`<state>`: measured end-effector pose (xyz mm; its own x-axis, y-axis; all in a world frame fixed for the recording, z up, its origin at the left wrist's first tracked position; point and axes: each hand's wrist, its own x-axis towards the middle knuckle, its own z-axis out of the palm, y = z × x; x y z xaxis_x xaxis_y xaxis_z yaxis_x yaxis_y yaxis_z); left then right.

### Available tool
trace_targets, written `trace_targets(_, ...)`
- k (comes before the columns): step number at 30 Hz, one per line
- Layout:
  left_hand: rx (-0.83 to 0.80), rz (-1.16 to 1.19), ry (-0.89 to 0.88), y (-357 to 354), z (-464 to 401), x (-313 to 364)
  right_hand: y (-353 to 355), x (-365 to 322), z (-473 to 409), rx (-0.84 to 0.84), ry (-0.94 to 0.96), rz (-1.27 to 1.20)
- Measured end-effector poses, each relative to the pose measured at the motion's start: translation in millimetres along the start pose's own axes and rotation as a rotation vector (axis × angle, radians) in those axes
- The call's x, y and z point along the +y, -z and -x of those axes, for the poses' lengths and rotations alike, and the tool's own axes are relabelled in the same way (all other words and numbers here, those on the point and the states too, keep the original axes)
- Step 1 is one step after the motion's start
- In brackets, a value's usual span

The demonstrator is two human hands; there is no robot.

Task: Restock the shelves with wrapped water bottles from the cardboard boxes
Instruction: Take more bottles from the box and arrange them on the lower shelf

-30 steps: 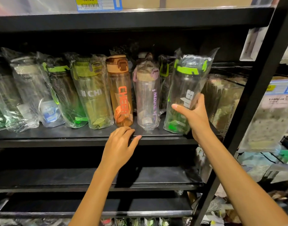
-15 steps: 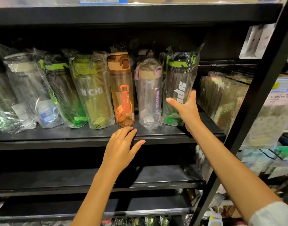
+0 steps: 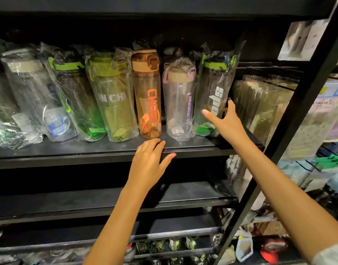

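A wrapped clear bottle with a green-and-black lid [image 3: 216,87] stands at the right end of a row on the black shelf [image 3: 68,152]. My right hand [image 3: 225,123] is at its lower right side with the fingers spread; the thumb lies across the front and the fingertips reach past the right edge. My left hand [image 3: 149,161] rests flat on the shelf's front edge, below an unwrapped orange bottle [image 3: 147,92]. A wrapped clear bottle with a pink strap [image 3: 178,100] stands between the two. Several more wrapped bottles [image 3: 112,96] fill the row to the left.
A slanted black upright post [image 3: 298,119] borders the shelf on the right. Wrapped flat packets [image 3: 259,104] stand just right of the bottles. A lower black shelf [image 3: 68,203] lies beneath, and small wrapped items [image 3: 173,243] line the bottom level.
My right hand carried the green-lidded bottle left and back onto the shelf, stood it beside the pink-strap bottle, and has now spread its fingers. My left hand stayed on the shelf edge.
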<state>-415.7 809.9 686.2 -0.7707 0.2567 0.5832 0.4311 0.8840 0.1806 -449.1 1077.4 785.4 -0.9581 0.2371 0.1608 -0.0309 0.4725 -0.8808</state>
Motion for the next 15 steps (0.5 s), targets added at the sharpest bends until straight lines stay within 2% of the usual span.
trace_targets(5,-0.057,0.022,0.004,8.4,3.2,1.9,8.2,17.1,43.5,-0.032,0.113,0.373)
trace_targets(9,-0.035,-0.016,0.046,29.3,32.7,9.1,7.9,35.0,83.8,0.001,0.325,0.793)
trace_targets(11,-0.027,-0.054,0.135,41.3,61.3,11.0,0.0,38.7,109.2,-0.033,0.437,0.875)
trace_targets(15,-0.069,-0.122,0.331,67.7,139.7,6.8,-35.4,36.5,166.2,-0.181,0.63,0.856)
